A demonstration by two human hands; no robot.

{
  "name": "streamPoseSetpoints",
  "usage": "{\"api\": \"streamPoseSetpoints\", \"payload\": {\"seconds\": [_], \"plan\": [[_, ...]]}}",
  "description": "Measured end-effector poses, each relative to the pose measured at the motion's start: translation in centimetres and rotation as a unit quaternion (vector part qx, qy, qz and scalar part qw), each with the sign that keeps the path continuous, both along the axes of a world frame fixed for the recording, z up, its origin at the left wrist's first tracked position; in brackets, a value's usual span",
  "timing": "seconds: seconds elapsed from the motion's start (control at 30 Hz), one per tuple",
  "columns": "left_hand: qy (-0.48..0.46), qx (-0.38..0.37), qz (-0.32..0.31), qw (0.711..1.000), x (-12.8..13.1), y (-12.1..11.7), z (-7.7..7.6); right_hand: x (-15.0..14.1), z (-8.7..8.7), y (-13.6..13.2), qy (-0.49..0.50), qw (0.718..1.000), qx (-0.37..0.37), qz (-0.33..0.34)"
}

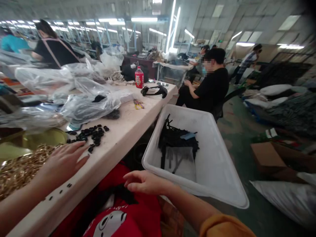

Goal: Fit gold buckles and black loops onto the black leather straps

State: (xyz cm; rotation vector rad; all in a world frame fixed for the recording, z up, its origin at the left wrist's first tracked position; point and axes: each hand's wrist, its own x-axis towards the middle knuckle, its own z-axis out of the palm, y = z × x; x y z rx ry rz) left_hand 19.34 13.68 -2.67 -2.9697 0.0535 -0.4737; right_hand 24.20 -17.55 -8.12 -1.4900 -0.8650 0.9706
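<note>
My left hand (65, 161) reaches over the table's edge, fingers stretched out beside a scatter of small black plastic pieces, perhaps buckles (95, 133). Nothing shows in its grasp. A heap of small gold-coloured metal pieces (22, 168) lies by the left wrist. Over my lap, my right hand (148, 182) has loosely bent fingers with a gap between thumb and forefinger. Just under that hand, black material (123, 194) rests on red cloth (143, 214) with a printed figure. To the right, a white plastic tub (212, 164) contains black straps (172, 135) and a clear bag (182, 161).
On the table (125, 125) are yellow-handled snips (138, 104), a black band-like object (154, 91), a red-labelled bottle (139, 77) and crumpled clear plastic bags (91, 105). A seated co-worker (212, 82) is beyond the tub. A cardboard box (269, 158) stands on the floor at right.
</note>
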Motion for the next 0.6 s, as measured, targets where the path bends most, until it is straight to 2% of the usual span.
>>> {"api": "streamPoseSetpoints", "payload": {"seconds": [0.1,0.17,0.2,0.23,0.33,0.4,0.47,0.6], "plan": [[0.076,0.07,-0.051,0.993,4.3,-3.1,-2.0,4.4,-0.8,-3.8,-0.001,0.993,-0.003,-0.118],[0.095,0.073,-0.062,0.991,7.0,-4.5,-3.4,8.5,-2.7,-6.7,-0.029,0.97,-0.053,-0.233],[0.098,0.072,-0.064,0.99,8.1,-4.8,-3.9,10.8,-4.0,-8.3,-0.055,0.946,-0.099,-0.303],[0.1,0.073,-0.062,0.99,9.2,-5.0,-4.4,13.1,-5.5,-9.8,-0.058,0.929,-0.128,-0.342],[0.104,0.084,-0.047,0.99,12.0,-5.1,-5.6,19.4,-10.8,-13.9,-0.051,0.88,-0.207,-0.425],[0.11,0.088,-0.043,0.989,13.4,-5.1,-6.3,22.3,-14.5,-15.7,-0.049,0.85,-0.264,-0.453],[0.114,0.08,-0.038,0.99,14.6,-5.2,-6.8,24.1,-17.9,-16.4,-0.057,0.827,-0.313,-0.463],[0.107,0.048,-0.01,0.993,15.7,-5.4,-7.6,25.7,-23.8,-15.3,-0.094,0.802,-0.385,-0.447]]}}
